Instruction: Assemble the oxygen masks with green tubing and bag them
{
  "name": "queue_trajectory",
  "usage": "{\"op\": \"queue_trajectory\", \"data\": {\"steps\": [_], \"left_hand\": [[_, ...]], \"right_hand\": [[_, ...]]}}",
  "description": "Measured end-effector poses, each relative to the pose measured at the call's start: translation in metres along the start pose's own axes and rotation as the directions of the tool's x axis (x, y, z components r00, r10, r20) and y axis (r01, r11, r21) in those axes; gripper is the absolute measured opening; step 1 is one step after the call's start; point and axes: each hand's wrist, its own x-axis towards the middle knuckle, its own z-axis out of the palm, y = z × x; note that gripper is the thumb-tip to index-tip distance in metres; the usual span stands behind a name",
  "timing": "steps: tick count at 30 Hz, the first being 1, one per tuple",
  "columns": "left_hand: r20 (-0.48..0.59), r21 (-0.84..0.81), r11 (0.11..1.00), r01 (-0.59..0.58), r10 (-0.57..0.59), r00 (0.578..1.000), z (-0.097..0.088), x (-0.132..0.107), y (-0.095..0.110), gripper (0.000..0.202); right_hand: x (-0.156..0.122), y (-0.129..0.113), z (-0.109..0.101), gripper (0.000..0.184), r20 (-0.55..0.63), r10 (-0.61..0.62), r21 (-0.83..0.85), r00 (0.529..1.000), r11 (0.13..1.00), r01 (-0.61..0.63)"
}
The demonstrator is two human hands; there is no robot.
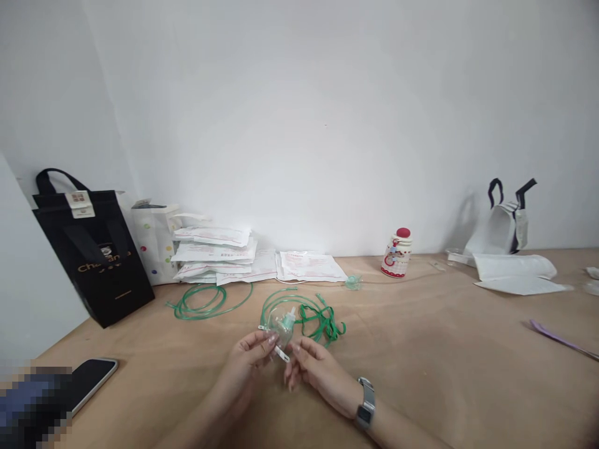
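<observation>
A clear oxygen mask [282, 324] with a pale green connector [289, 318] is in front of me, just over the table. My left hand [255, 349] is closed on the mask's near left rim, thumb on top. White slotted tabs stick out at its sides; one tab [282, 354] lies between my hands. My right hand [311, 362] has its thumb and fingers pinched together beside this tab, at the mask's right edge; what they hold is too small to make out. Behind the mask lie a green ribbon bundle [322, 321] and green tubing [276, 296].
White packets [213, 252] are stacked along the wall, with coiled tubing [199, 305] before them. A black bag [98, 262] and a phone [93, 377] are at left. Rightward are a bottle [397, 255], white wrappers [515, 271] and a purple strip [556, 337].
</observation>
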Motion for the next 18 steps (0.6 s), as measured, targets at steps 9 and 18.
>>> {"op": "queue_trajectory", "data": {"steps": [9, 18], "left_hand": [[0.088, -0.051, 0.999, 0.019, -0.015, 0.996, 0.004, -0.005, 0.004, 0.011], [0.074, -0.067, 0.997, 0.047, -0.042, 0.996, 0.002, -0.001, -0.01, 0.014]], "right_hand": [[-0.007, -0.013, 0.003, 0.034, 0.056, -0.009, 0.224, 0.998, 0.975, -0.004], [-0.002, -0.002, 0.003, 0.031, 0.006, 0.011, 0.067, 1.0, 0.998, -0.011]]}}
